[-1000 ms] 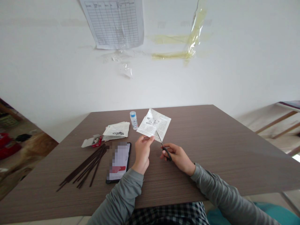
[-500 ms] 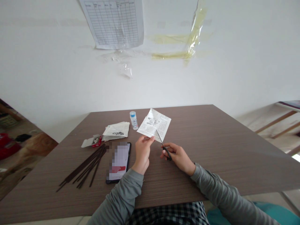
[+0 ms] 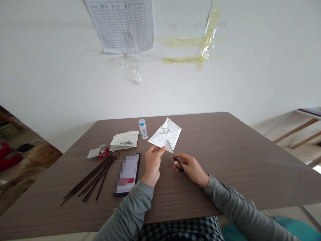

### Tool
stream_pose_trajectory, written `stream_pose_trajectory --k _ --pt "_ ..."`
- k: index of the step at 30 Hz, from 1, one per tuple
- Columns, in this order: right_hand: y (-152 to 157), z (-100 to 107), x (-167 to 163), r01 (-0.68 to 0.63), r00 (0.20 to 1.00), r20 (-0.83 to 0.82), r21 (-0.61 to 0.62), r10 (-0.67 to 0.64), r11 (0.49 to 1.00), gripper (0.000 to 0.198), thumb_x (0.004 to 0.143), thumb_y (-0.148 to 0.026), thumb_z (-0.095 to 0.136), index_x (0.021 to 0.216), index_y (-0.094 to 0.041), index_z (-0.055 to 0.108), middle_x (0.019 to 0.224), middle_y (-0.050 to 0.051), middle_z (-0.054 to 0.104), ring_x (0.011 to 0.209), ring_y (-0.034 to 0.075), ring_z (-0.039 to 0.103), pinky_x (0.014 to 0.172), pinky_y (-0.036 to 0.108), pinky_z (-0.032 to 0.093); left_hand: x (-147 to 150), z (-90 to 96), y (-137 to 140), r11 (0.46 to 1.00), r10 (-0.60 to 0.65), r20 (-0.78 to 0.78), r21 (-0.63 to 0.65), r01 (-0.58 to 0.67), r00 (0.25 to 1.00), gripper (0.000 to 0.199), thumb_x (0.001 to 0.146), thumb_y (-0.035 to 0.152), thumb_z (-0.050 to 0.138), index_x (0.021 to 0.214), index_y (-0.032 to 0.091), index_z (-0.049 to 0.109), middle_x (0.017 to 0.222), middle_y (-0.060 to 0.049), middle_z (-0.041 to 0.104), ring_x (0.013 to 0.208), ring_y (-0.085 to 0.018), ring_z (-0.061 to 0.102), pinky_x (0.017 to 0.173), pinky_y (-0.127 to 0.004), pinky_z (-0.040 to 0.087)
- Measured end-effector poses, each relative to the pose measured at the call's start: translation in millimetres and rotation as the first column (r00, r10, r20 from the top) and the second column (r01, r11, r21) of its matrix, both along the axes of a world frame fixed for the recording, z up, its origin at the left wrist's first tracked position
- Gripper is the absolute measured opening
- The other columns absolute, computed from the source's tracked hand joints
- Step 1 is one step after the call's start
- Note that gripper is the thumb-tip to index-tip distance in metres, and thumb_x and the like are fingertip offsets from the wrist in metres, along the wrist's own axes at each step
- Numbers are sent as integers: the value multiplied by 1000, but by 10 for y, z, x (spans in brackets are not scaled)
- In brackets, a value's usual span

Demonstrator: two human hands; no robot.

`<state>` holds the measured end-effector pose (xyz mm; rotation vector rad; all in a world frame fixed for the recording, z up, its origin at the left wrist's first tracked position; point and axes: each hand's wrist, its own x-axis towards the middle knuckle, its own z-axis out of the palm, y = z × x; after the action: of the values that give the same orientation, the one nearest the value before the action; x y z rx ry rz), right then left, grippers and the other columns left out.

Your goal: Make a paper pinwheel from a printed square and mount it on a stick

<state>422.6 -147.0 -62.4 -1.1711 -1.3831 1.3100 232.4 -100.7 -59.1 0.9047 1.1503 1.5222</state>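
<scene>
Pale printed paper is the centre of things: a sheet (image 3: 163,136), its near edge pinched between thumb and fingers by the left hand (image 3: 152,164). It is held raised and tilted over the table (image 3: 225,147), midway along and toward the far edge, apparently so that it is kept steady against the blade. Across from it, black-handled scissors (image 3: 176,160) are gripped by the right hand (image 3: 192,167), fingers curled about the handles. One thin blade is seen lying over the sheet; whether the paper has been bitten into cannot be told.

Outward now, to the left. Flat beside the left forearm, toward the near edge, a phone (image 3: 129,170) is laid face up, perhaps so it can be glanced at. Nearer the left edge, dark sticks (image 3: 86,177) are fanned out. Beyond their gathered end, a red box (image 3: 107,151) is left with its white flap open, and small shiny pieces (image 3: 103,150) are shown inside, easily reached. Beside it, more sheets are stacked (image 3: 124,139). Toward the far edge, a blue-capped bottle (image 3: 143,129) is stood upright; its contents cannot be made out.
</scene>
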Motion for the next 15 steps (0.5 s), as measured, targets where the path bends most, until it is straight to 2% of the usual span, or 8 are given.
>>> stream_pose_trajectory --k 7,15 --pt "-4 -18 10 -12 1000 5 -6 12 1000 76 71 -95 108 104 -32 84 83 10 91 76 39 82 84 59 70 15 25 -11 1000 17 -2 -10 -17 1000 28 67 35 108 85 24 89 96 -9 97 100 -31 90 100 -42 70" --pt "13 -102 34 -45 998 36 8 44 999 72 77 -89 107 107 -27 87 82 9 91 71 31 80 78 49 72 -28 57 5 999 40 -5 -16 -40 999 34 73 40 113 87 24 85 92 -6 93 94 -29 88 97 -42 68"
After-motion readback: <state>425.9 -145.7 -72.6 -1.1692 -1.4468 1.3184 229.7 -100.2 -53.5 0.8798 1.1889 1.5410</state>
